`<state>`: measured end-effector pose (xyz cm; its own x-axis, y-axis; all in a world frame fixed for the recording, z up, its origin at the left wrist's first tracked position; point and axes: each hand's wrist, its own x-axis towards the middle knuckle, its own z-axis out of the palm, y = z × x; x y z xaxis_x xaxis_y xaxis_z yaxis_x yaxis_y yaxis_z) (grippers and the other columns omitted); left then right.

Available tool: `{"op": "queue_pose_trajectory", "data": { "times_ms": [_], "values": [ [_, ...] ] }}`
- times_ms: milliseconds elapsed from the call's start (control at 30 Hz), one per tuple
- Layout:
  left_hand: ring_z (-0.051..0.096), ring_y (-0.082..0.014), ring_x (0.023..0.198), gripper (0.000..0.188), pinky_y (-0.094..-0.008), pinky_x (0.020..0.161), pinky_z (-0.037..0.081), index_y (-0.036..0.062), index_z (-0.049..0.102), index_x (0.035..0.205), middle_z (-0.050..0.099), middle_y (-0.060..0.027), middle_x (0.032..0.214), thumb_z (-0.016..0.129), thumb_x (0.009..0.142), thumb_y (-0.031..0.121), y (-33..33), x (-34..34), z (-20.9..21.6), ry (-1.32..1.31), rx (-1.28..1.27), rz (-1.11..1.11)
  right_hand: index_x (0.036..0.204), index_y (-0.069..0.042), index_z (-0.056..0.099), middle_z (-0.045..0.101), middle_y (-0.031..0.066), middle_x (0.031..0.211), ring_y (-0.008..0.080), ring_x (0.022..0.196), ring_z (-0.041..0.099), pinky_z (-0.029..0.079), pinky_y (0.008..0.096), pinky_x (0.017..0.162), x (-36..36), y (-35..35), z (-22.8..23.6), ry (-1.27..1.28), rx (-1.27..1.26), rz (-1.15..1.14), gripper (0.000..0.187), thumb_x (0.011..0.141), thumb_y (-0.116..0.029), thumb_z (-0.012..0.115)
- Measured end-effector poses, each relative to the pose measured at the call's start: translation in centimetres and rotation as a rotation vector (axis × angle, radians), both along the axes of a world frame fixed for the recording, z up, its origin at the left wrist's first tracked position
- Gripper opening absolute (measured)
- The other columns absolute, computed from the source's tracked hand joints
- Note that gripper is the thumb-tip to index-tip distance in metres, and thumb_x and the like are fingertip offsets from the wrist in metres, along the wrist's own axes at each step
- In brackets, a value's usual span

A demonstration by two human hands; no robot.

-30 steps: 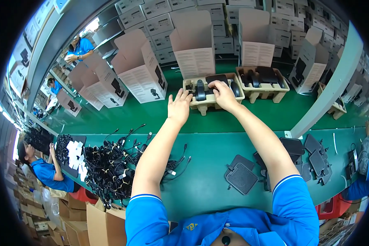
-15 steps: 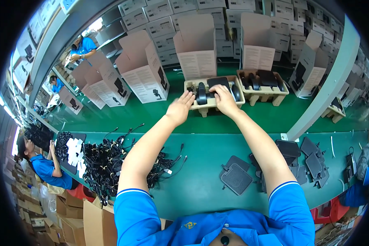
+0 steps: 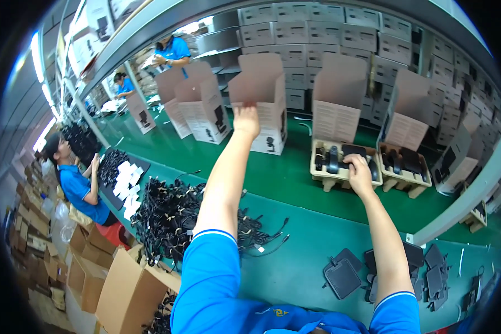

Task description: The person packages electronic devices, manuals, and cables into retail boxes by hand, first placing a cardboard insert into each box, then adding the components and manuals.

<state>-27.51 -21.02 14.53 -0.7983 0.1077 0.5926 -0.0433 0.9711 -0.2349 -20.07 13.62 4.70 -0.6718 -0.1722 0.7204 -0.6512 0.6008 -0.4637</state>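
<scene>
My left hand (image 3: 246,119) is at an open box (image 3: 270,129); my right hand (image 3: 360,171) lies over the pad (image 3: 353,150) in the tray (image 3: 329,178), back from the shelf's (image 3: 286,181) front edge. Whether either grips, I can't tell. I'm likely fetching the box; next wants a firm pinch. Its print is unreadably small.

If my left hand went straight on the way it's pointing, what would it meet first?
Probably the open carton just beyond your left hand; blur leaves unclear whether its fingers touch it.
</scene>
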Motion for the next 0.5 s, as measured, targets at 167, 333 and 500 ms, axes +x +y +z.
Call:
{"op": "queue_pose_trajectory", "data": {
  "times_ms": [167,333,500],
  "values": [
    [0.055,-0.0264,0.089,0.027,-0.0383,0.077,0.044,0.0022,0.053,0.1,0.058,-0.0139,0.095,0.048,0.074,0.011,2.8,4.3,2.2,0.012,-0.023,-0.009,0.081,-0.003,0.055,0.056,0.0061,0.094,0.0247,0.087,0.052,0.04,0.0301,0.079,-0.1,-0.1,-0.2,-0.006,-0.009,0.025,0.019,0.069,0.007,0.045],
    [0.056,-0.0225,0.089,0.028,-0.0312,0.071,0.046,0.0067,0.054,0.103,0.058,-0.0083,0.098,0.053,0.075,0.01,5.5,14.2,5.8,0.041,-0.095,-0.478,0.079,-0.003,0.056,0.057,0.0058,0.092,0.0243,0.086,0.053,0.041,0.03,0.079,-0.4,0.3,-0.6,0.015,-0.03,0.008,0.018,0.068,0.007,0.046],
    [0.036,-0.0272,0.12,0.064,-0.0414,0.098,0.027,0.0108,0.039,0.126,0.039,-0.0118,0.13,0.063,0.066,0.012,6.7,18.8,8.3,0.409,-0.142,-0.595,0.079,-0.003,0.057,0.058,0.0058,0.09,0.0251,0.087,0.053,0.041,0.031,0.078,-1.0,1.1,-1.2,0.062,-0.058,0.003,0.017,0.067,0.006,0.048]
  ]
}}
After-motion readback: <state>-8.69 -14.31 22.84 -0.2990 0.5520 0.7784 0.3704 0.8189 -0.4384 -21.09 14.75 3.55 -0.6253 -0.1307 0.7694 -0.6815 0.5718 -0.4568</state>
